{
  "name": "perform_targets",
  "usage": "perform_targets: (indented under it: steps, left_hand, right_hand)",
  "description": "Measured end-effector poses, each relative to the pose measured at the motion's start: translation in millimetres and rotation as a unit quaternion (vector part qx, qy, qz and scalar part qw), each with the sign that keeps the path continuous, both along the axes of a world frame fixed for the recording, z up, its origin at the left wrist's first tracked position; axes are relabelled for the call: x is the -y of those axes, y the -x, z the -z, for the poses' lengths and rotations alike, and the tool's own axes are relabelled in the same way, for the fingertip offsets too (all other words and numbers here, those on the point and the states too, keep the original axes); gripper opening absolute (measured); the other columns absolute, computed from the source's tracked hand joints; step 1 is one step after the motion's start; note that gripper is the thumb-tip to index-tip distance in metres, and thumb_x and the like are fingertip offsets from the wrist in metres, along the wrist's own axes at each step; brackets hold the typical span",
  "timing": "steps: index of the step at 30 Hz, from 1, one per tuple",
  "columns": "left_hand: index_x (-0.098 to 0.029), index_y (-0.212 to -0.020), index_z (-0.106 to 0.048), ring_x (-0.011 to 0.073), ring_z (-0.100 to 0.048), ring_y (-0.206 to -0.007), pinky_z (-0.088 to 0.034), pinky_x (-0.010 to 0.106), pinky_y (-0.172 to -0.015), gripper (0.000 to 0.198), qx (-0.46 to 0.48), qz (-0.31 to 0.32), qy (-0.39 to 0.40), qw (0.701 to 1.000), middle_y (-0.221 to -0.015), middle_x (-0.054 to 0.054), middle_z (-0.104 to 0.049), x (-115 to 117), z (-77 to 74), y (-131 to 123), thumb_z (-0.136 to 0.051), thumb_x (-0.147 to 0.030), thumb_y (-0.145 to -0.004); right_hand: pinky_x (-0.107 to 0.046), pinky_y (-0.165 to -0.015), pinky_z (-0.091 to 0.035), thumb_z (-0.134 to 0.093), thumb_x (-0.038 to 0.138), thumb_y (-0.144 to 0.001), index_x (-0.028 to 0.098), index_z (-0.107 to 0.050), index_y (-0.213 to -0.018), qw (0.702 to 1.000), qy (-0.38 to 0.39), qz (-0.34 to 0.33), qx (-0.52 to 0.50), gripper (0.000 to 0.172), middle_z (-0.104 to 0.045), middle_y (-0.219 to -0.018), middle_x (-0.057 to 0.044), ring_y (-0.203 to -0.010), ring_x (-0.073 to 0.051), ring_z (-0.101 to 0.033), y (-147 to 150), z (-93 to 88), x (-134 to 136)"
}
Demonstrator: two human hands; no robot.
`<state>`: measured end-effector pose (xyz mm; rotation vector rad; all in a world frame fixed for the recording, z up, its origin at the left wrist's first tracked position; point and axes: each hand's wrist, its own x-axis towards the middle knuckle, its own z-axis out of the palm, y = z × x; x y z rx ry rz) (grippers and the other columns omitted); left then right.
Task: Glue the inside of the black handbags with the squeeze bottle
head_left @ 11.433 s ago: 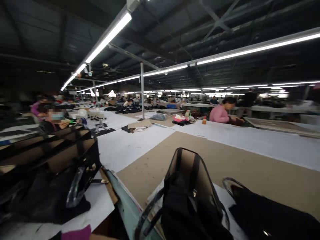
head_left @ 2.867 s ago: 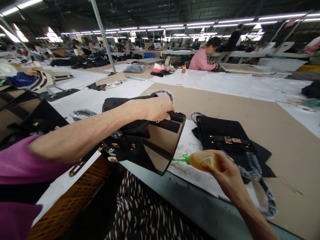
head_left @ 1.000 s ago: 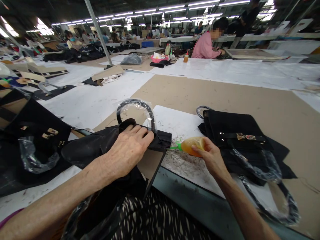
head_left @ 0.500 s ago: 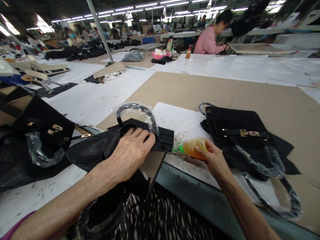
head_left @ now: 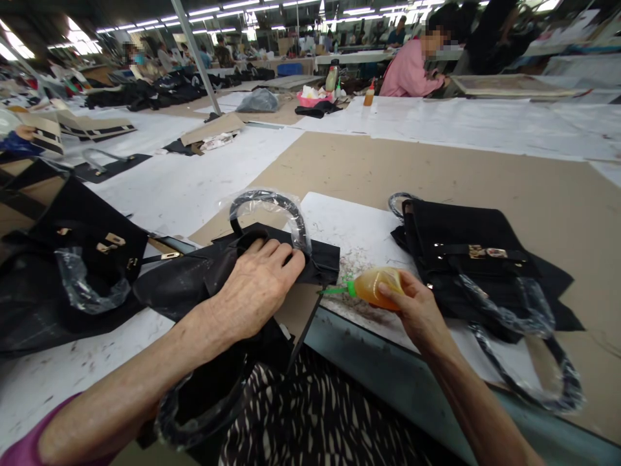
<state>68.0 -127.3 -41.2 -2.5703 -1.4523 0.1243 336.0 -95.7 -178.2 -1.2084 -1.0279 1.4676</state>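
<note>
My left hand [head_left: 264, 285] is closed on a black handbag [head_left: 189, 285] at the table's edge, fingers curled over its top beside a plastic-wrapped handle [head_left: 269, 200]. Below that hand, a brown board panel [head_left: 298, 307] of the bag shows. In my right hand [head_left: 417, 310] is a squeeze bottle [head_left: 376, 288] of amber liquid, held on its side. Its thin green nozzle points left, with the tip at the corner of the bag's panel. Whether liquid comes out is too small to tell.
Another black handbag [head_left: 466, 239] with wrapped handles lies at the right. More black bag pieces [head_left: 92, 239] stand at the left. Brown board [head_left: 388, 168] and white sheets cover the table. A metal pole [head_left: 196, 58] rises behind; a person in pink [head_left: 410, 71] works across the table.
The bottle's nozzle has moved slightly left to the bag panel's corner. My left hand keeps its hold on the handbag. The view has shifted a little.
</note>
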Motion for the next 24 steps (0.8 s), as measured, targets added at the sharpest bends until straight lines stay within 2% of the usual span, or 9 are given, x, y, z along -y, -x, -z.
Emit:
perform_targets:
  steps: [3,8,12,24]
  left_hand:
    - [-0.012,-0.105,-0.053,0.0261,-0.053,-0.090,-0.042,0.041,-0.082,0.034,-0.001,0.000,-0.006,1.000,-0.099,0.010,-0.059,-0.6,1.4,0.0,-0.048,-0.005,-0.071]
    - [-0.013,-0.097,-0.052,0.0249,-0.052,-0.084,-0.042,0.038,-0.075,0.026,-0.004,0.011,-0.030,0.999,-0.091,0.008,-0.058,-2.6,4.0,-0.1,-0.048,-0.006,-0.072]
    - [-0.013,-0.097,-0.052,0.0251,-0.052,-0.085,-0.042,0.038,-0.075,0.027,-0.007,0.017,-0.038,0.999,-0.091,0.007,-0.057,-3.0,6.1,0.9,-0.049,-0.005,-0.071]
    - [-0.014,-0.093,-0.052,0.0236,-0.052,-0.081,-0.041,0.036,-0.074,0.021,-0.008,0.019,-0.065,0.998,-0.087,0.006,-0.057,-3.6,9.2,0.9,-0.048,-0.006,-0.074]
  right_hand:
    - [-0.037,-0.072,-0.052,-0.081,0.041,-0.066,0.020,-0.062,-0.094,1.000,0.003,-0.014,0.002,0.040,-0.065,-0.092,-0.006,-0.085,-0.029,-0.060,0.4,-4.1,6.0]
    - [-0.030,-0.071,-0.050,-0.079,0.040,-0.070,0.019,-0.062,-0.095,0.998,-0.006,-0.056,0.013,0.038,-0.065,-0.090,-0.005,-0.082,-0.024,-0.060,4.2,-17.4,19.6]
    - [-0.027,-0.069,-0.050,-0.079,0.039,-0.071,0.020,-0.062,-0.095,0.997,0.018,-0.074,0.001,0.035,-0.064,-0.088,-0.003,-0.081,-0.022,-0.059,6.5,-25.2,30.4]
    - [-0.022,-0.065,-0.047,-0.079,0.038,-0.073,0.019,-0.062,-0.096,0.993,0.017,-0.113,-0.024,0.034,-0.063,-0.085,-0.004,-0.075,-0.019,-0.058,12.9,-33.8,53.4]
